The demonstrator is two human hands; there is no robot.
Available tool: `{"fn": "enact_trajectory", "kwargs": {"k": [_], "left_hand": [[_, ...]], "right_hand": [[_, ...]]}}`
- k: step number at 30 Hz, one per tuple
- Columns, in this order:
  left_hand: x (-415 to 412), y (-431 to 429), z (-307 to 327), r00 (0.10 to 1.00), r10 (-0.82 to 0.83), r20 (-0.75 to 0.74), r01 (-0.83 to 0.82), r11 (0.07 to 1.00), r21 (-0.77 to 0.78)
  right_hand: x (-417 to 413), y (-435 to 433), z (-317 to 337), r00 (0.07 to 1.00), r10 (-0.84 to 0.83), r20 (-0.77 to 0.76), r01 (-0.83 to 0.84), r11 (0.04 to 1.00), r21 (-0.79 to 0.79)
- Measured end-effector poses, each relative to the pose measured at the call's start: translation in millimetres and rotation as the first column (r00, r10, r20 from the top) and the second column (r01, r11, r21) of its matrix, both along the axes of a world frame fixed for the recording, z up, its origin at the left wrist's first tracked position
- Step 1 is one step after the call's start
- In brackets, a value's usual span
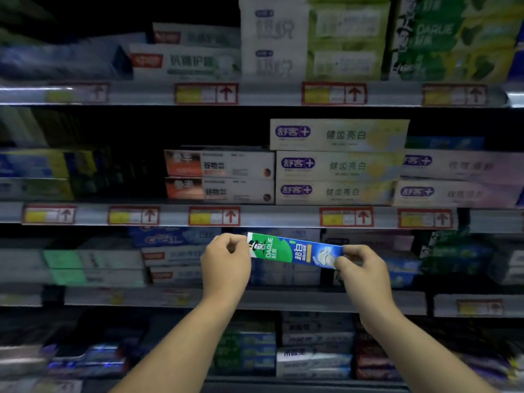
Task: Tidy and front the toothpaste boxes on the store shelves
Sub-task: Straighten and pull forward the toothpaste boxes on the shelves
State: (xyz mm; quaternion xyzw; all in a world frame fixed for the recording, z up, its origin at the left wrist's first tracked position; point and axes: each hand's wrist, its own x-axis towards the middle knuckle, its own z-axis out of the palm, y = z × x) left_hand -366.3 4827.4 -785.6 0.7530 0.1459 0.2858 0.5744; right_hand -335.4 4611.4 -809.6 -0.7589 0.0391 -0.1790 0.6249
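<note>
The green-and-blue Darlie box (295, 251) hangs tilted in the air just below a price rail (283, 217), in front of the stacked boxes (286, 275) on that shelf. The left hand (226, 259) pinches its left end and the right hand (360, 268) its right end, fingers (344, 258) curled onto the very tips. With so little carton under either grip, it could twist free going in, or knock those stacks out of line.

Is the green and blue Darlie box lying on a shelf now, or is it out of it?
Out. The Darlie box is held tilted in front of the shelf, with the left hand and right hand pinching its ends.
</note>
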Motion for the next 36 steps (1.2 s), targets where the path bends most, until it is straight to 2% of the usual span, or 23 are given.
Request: {"fn": "enact_trajectory", "kwargs": {"k": [7,16,26,36], "left_hand": [[-16,51,19,0.975,0.177,0.132,-0.166,0.982,-0.090],[-23,96,26,0.898,0.340,0.278,-0.266,0.925,-0.272],[-31,127,21,0.894,0.318,0.315,-0.227,0.929,-0.293],[-31,125,15,0.925,0.185,0.333,-0.101,0.962,-0.254]], "right_hand": [[-5,49,21,0.985,0.112,0.134,-0.118,0.992,0.043],[-6,108,42,0.928,0.264,0.262,-0.278,0.960,0.016],[-10,152,57,0.854,0.357,0.378,-0.376,0.926,-0.026],[-4,144,50,0.872,0.317,0.372,-0.324,0.945,-0.045]]}}
